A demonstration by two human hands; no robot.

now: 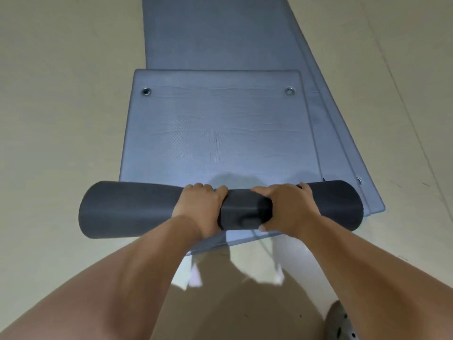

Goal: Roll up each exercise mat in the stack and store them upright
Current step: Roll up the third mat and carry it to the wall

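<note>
Left hand [198, 207] and right hand [289, 209] side by side on the rolled mat [127, 209], fingers [196, 187] curled over its far side.

the left hand [198, 207] and right hand [286, 207] are bare, forearms [152, 261] too. tan clothing [235, 307] covers the legs; a grey clog [339, 322] has dark round holes.

My left hand [198, 207] and right hand [289, 209] grip the mat roll [137, 209] side by side near its middle. It lies crosswise on the stack of mats [343, 168], its unrolled part [215, 133] ahead.
</note>
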